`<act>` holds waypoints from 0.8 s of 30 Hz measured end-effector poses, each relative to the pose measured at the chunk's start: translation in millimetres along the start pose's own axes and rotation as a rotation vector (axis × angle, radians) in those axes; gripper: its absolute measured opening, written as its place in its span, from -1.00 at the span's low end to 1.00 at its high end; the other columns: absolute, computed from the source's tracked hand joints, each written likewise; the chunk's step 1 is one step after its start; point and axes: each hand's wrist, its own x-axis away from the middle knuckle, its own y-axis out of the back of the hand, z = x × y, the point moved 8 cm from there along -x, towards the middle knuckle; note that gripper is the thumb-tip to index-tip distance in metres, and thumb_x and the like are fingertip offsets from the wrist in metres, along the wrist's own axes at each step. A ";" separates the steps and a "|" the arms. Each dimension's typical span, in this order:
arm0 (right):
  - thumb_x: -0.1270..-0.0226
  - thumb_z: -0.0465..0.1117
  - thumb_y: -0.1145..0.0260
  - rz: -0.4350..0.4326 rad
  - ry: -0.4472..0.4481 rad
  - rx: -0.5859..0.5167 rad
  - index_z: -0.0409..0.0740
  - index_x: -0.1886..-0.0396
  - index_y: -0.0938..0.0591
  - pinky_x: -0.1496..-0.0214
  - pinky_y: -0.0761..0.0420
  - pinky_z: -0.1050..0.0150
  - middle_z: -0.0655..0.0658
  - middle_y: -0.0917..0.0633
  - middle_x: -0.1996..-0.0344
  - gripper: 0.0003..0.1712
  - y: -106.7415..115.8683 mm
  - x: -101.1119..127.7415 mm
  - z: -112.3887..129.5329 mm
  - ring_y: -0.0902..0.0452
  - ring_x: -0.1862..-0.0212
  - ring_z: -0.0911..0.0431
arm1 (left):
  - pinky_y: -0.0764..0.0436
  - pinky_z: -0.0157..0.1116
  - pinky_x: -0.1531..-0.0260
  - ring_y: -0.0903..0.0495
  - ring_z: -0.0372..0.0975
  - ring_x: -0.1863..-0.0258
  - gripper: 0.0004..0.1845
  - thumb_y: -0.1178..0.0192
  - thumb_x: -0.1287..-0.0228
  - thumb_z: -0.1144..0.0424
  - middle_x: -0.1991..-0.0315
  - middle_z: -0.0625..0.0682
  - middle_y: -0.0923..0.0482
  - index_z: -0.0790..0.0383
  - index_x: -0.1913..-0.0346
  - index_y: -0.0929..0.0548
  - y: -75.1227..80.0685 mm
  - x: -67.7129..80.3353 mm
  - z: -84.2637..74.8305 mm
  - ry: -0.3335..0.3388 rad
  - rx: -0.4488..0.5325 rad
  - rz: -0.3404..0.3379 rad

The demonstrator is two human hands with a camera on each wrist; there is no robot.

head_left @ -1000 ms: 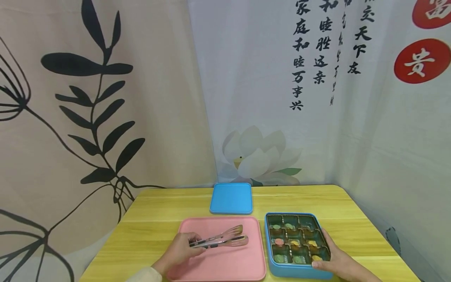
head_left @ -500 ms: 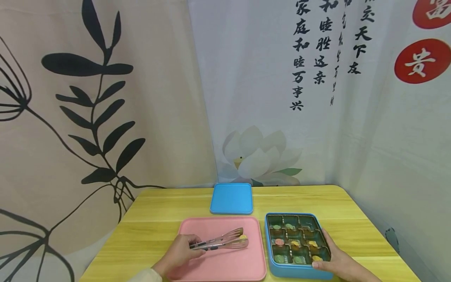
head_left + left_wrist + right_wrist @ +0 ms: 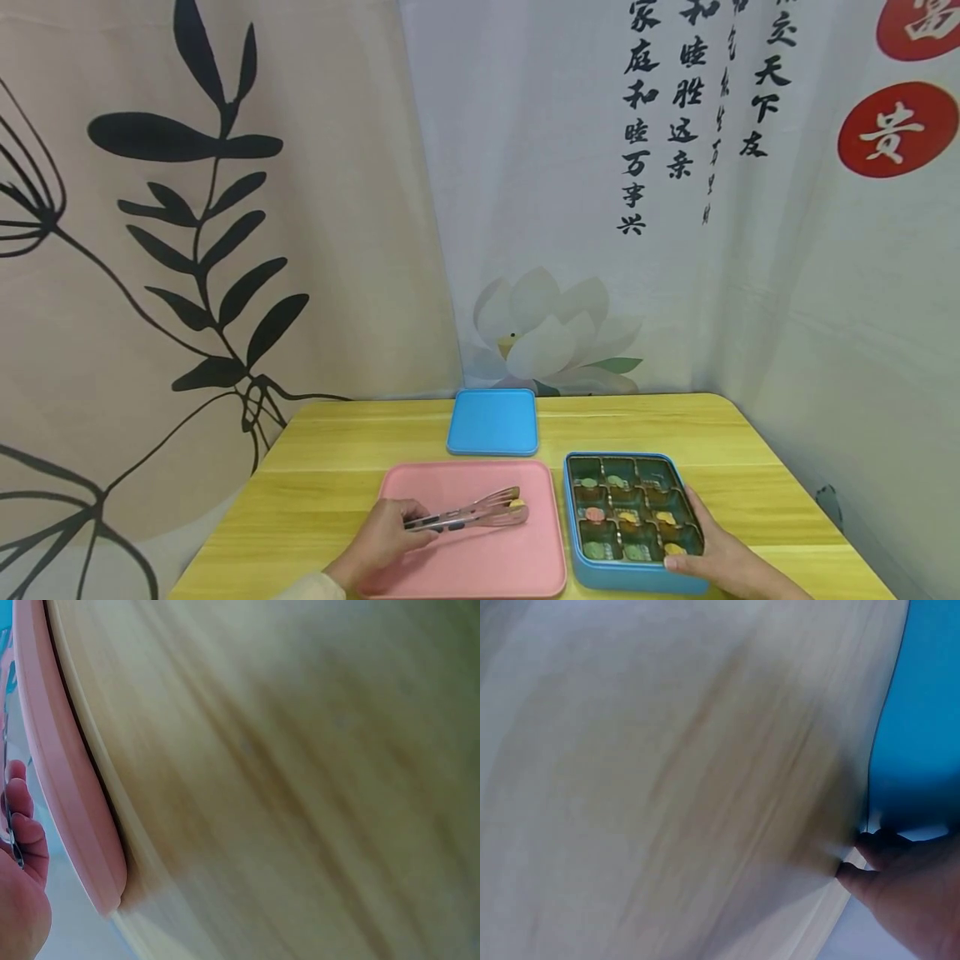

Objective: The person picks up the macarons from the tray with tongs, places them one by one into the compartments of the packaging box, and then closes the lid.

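My left hand (image 3: 390, 533) grips metal tongs (image 3: 465, 515) by their handle end, above the pink tray (image 3: 480, 571). At the far end of the tongs, a small yellow piece (image 3: 517, 502) shows between the two heads. Fingers curled on the tongs' metal edge appear at the left of the left wrist view. To the right of the tray stands a blue box (image 3: 637, 577) with several compartments, holding small green, pink and yellow pieces. My right hand (image 3: 723, 554) grips the box's right side, thumb at the front corner; the right wrist view shows it against the blue wall.
Behind the tray, a flat blue lid (image 3: 492, 422) lies on the yellow wood-grain table (image 3: 337, 450). A printed cloth (image 3: 360, 208) hangs along the table's back and sides. Tray and box stand close together with a narrow gap.
The tong arms have drawn closer together, and the yellow piece, not visible a second ago, now shows at their heads. Both hands have stayed almost in place; the box has not moved.
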 end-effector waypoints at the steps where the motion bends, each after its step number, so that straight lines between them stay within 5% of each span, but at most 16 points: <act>1: -0.30 0.12 -0.38 -0.004 -0.001 0.007 -0.34 -0.51 0.44 0.03 -0.48 -0.34 -0.75 0.15 -0.37 0.36 0.1 -0.1 -0.1 -0.41 -0.11 -0.54 | -0.48 -0.40 0.59 -0.44 -0.37 0.57 -0.82 -0.52 -0.03 0.13 0.52 -0.19 -0.57 0.10 0.39 -0.73 0.0 0.1 0.2 0.001 0.001 0.001; 19: -0.29 0.13 -0.39 -0.017 -0.007 0.017 -0.33 -0.52 0.43 0.10 -0.54 -0.27 -0.76 0.11 -0.36 0.36 0.1 1.1 1.7 -0.52 -0.01 -0.45 | -0.32 -0.46 0.75 -0.36 -0.42 0.70 -0.85 -0.50 -0.07 0.18 0.65 -0.20 -0.50 0.08 0.46 -0.70 1.9 1.9 -0.9 0.006 0.024 -0.016; 24: -0.30 0.12 -0.39 -0.013 0.013 0.014 -0.33 -0.51 0.45 0.01 -0.47 -0.34 -0.75 0.09 -0.37 0.36 -0.8 2.1 3.6 -0.43 -0.12 -0.50 | -0.33 -0.46 0.74 -0.39 -0.42 0.69 -0.85 -0.49 -0.08 0.20 0.65 -0.18 -0.51 0.09 0.47 -0.70 3.9 1.7 -1.6 0.000 0.032 -0.017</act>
